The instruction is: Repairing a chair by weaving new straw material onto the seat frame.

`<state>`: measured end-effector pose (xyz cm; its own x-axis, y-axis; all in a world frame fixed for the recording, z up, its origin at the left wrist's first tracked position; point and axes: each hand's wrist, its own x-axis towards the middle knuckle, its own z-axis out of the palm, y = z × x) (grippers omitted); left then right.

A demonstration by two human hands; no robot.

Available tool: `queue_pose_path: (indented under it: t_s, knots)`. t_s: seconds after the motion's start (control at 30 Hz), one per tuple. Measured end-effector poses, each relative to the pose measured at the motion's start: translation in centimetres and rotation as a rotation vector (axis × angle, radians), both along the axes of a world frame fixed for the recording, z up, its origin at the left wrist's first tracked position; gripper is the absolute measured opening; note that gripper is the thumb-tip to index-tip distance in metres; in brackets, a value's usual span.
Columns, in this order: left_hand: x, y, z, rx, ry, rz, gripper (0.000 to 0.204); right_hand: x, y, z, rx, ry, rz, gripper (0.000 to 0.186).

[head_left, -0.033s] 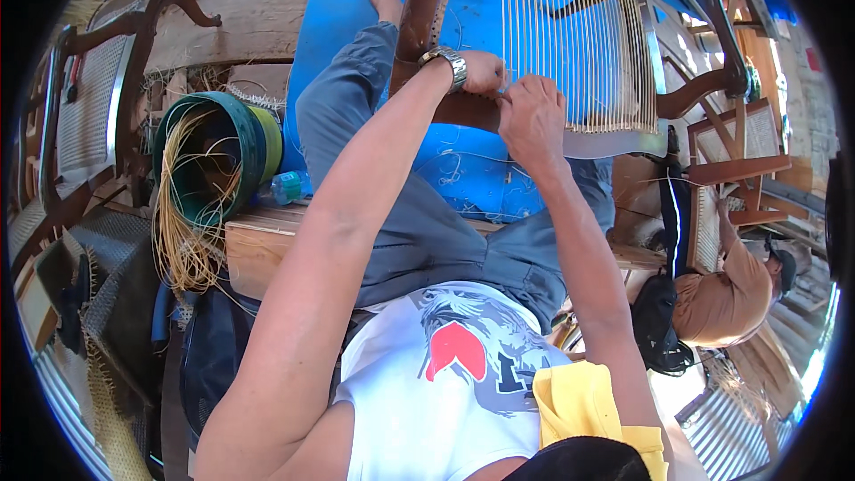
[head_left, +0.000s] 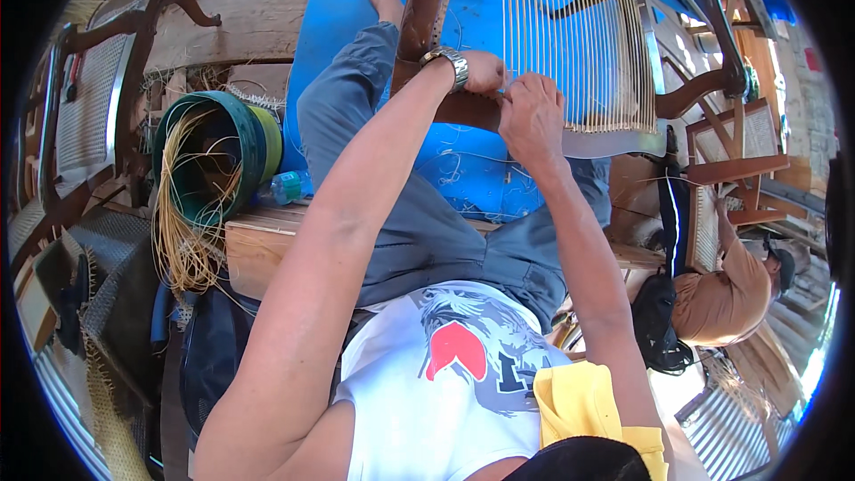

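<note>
My left hand (head_left: 481, 71), with a metal watch at the wrist, rests at the dark wooden frame (head_left: 459, 111) of an upturned or tilted chair, its fingers curled together. My right hand (head_left: 532, 116) is just right of it on the same rail, fingertips bent inward near the edge of the cane strands (head_left: 579, 44), which run in parallel lines across the frame. Whatever the fingertips of either hand grip is too small to make out. A blue sheet (head_left: 472, 178) lies beneath the chair, with loose thin strands on it.
A green bucket (head_left: 178, 196) with coiled cane stands left, by a wooden plank (head_left: 249, 249) and bottle (head_left: 287, 187). More caned chairs (head_left: 98, 98) crowd the left. At right are a black bag (head_left: 659, 330), wooden frames (head_left: 739, 169) and a person in brown (head_left: 730, 294).
</note>
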<state>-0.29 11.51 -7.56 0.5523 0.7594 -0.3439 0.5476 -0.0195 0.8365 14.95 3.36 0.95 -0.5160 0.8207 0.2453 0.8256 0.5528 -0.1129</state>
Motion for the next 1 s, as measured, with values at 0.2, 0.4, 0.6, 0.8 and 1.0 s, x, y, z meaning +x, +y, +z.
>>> queue_pose_path:
  t_s: [0.2,0.4,0.6,0.8,1.0]
  knots:
    - [0.9,0.4,0.4,0.145,0.158,-0.026,0.044,1.0,2.1,8.2,0.117,-0.055,0.269,0.007]
    - [-0.8,-0.9,0.4,0.149,0.188,0.018,0.043,0.5,4.9,19.1,0.271,-0.224,0.461,0.021]
    - [0.6,-1.1,4.5,-0.005,-0.004,0.225,0.036,1.7,4.1,20.5,0.201,-0.207,0.360,0.032]
    - [0.0,0.1,0.9,0.173,0.150,0.102,0.040,0.8,3.2,19.5,0.119,-0.156,0.331,0.042]
    - [0.6,0.3,1.2,0.158,0.253,-0.099,0.039,0.7,2.4,16.4,-0.028,-0.213,0.202,0.053]
